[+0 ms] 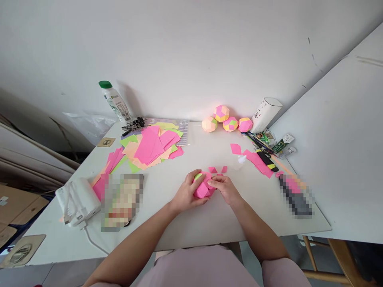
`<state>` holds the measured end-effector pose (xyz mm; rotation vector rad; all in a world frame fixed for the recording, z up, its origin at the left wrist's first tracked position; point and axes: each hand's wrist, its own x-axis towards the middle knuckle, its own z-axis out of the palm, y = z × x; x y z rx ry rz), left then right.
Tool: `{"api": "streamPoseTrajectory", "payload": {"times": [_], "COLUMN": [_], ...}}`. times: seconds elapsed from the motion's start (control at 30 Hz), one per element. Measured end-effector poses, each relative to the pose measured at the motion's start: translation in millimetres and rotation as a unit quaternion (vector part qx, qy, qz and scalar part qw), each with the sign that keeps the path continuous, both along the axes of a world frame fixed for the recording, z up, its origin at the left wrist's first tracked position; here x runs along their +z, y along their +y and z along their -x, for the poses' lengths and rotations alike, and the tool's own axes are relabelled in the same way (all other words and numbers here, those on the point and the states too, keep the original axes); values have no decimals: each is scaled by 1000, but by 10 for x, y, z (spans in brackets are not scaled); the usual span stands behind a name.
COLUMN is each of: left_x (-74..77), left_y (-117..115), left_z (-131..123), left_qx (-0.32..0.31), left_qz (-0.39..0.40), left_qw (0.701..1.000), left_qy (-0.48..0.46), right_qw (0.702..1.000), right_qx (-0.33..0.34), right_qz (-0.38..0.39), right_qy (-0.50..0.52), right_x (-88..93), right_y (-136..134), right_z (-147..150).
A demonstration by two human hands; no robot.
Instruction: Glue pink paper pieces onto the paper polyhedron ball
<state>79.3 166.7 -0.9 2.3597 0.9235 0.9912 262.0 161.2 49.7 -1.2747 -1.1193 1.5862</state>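
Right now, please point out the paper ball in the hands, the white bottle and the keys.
paper ball [202, 191]: head view, pink front face.
white bottle [116, 103]: head view, label.
keys [134, 124]: head view, dark bunch middle.

Bare left hand [187, 195], bare right hand [227, 189], short dusty-pink sleeves [284, 273], matching top [203, 267].

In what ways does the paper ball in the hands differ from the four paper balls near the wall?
The held ball is mostly pink with a little green; the wall balls mix pink, orange and green. The held ball sits between the left hand and right hand; the wall balls lie untouched in a cluster. Both are faceted folded paper.
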Motion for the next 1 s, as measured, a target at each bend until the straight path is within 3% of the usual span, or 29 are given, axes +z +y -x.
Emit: {"api": "streamPoseTrajectory", "payload": {"times": [0.43,0.8,1.0], "left_x": [17,20,-4], "left_y": [21,8,28], "left_z": [10,-2,-8], "left_qx": [-4,-14,-18], "left_qz": [-52,-20,-57], "left_qw": [999,997,996], "left_qy": [-1,-72,-69], "right_qw": [1000,1000,1000], "right_qx": [22,6,4], "right_qz": [-7,-10,-5], "right_qy": [-11,4,19], "right_x": [-43,-40,-6], "right_y": [-4,1,-13], "right_z": [3,14,24]}}
